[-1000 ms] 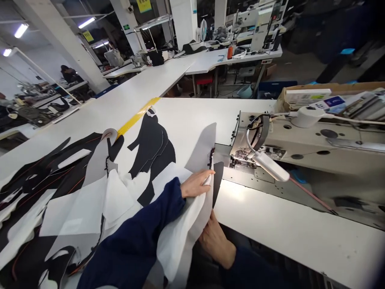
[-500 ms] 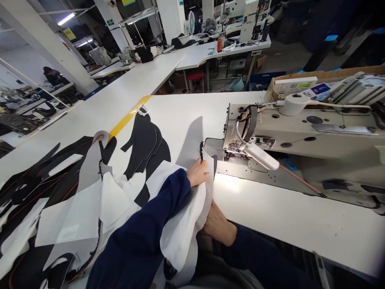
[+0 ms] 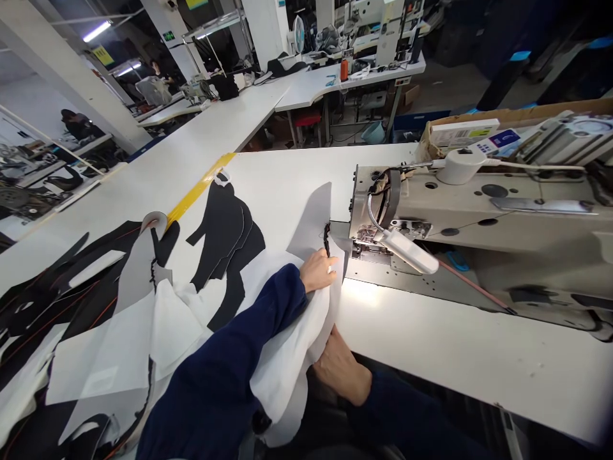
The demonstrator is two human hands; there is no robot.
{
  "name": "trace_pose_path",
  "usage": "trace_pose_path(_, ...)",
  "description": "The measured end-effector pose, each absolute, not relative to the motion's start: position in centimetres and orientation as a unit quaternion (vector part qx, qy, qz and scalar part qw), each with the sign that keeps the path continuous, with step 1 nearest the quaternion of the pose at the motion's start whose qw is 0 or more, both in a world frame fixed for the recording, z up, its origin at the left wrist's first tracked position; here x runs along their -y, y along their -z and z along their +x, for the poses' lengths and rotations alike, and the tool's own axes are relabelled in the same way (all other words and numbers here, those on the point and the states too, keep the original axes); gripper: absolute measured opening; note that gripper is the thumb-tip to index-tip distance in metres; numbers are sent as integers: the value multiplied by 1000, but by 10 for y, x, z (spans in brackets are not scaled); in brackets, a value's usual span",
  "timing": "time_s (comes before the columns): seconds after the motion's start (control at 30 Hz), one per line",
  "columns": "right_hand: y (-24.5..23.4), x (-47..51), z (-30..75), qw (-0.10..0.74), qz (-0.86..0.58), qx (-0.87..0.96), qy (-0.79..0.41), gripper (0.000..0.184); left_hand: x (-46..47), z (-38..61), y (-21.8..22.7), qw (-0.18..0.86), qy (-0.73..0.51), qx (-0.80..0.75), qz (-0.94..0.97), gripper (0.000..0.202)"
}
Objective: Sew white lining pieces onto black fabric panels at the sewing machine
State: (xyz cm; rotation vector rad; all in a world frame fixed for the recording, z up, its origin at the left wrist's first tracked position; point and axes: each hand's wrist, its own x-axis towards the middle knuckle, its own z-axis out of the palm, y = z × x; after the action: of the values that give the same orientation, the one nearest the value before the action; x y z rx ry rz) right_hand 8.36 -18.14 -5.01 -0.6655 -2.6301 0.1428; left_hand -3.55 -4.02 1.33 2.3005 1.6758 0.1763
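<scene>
A large fabric piece, grey on one face and white on the other (image 3: 280, 377), hangs over the table's near edge, its pointed grey end lying beside the sewing machine (image 3: 460, 211). A short black gathered strip (image 3: 327, 239) runs along its seam. My left hand (image 3: 318, 271) is closed on the piece just below that strip, fingers curled. Lower down, at the table edge, my right hand (image 3: 342, 369) grips the piece's right border; its fingertips are hidden behind the cloth. The piece's edge lies close to the machine's needle area (image 3: 371, 243).
Black cut pieces (image 3: 225, 223) lie stacked left of the hands. Farther left is a heap of black, grey and white pieces (image 3: 103, 319). Yellow tape (image 3: 201, 185) crosses the table. A small lamp (image 3: 409, 251) juts from the machine; a cardboard box (image 3: 424, 144) stands behind it.
The fabric piece has shifted right, its pointed end now closer to the machine. My left hand moved along with it, and my right hand sits slightly lower. The view has turned a little.
</scene>
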Motion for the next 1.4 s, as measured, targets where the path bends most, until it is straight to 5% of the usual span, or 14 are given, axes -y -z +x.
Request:
trace_pose_path(0.93,47,173,106,241,-259,934,-50,23,27,-9,-2,143,-72,-544,824,32)
trace_pose_path(1.4,36,166,118,185,-238,952,-57,24,19,-4,-3,152,-52,-547,822,34)
